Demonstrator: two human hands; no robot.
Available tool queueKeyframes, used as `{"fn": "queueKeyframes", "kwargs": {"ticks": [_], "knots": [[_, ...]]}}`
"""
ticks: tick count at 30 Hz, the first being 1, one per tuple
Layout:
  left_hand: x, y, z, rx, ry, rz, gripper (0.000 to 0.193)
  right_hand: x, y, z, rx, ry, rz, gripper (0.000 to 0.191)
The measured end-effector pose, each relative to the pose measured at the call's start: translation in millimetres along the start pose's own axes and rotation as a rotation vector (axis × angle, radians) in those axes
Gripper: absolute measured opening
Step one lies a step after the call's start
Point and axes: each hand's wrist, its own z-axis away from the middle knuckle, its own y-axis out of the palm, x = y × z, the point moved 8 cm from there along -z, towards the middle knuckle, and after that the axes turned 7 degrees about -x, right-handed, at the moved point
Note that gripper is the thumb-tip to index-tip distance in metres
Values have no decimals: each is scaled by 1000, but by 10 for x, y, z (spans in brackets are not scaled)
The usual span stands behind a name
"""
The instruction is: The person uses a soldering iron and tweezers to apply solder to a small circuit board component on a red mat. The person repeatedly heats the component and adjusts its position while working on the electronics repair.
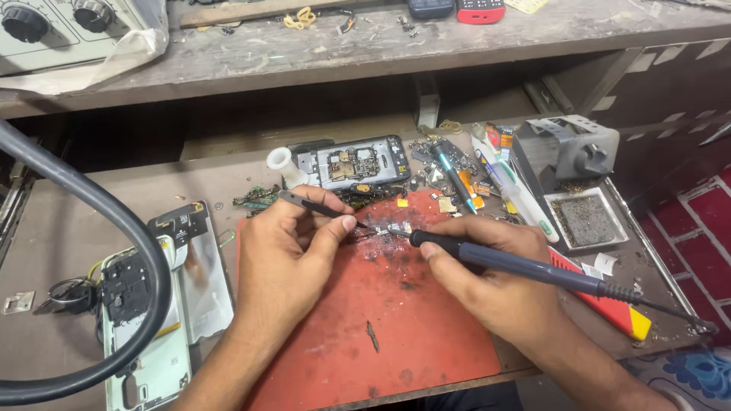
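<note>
Your left hand (285, 243) pinches black tweezers (316, 206) and your right hand (487, 262) grips the soldering iron (525, 266). Both tips meet at a small circuit part (390, 229) on the red mat (396, 320), mid-bench. It looks light, stiff and fragile, so pinch only its edges.

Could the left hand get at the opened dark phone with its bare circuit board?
Probably yes: the opened dark phone lies just beyond the left hand, nothing between, though that hand holds tweezers.
</note>
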Motion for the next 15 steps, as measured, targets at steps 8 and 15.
{"fn": "queueKeyframes", "kwargs": {"ticks": [8,15], "knots": [[-9,7,1,4,0,-23,6,27,-4,1,-6,-36,-24,16],[-36,3,-2,10,-12,-26,6,16,-7,-8,7,-21,-4,16]]}}
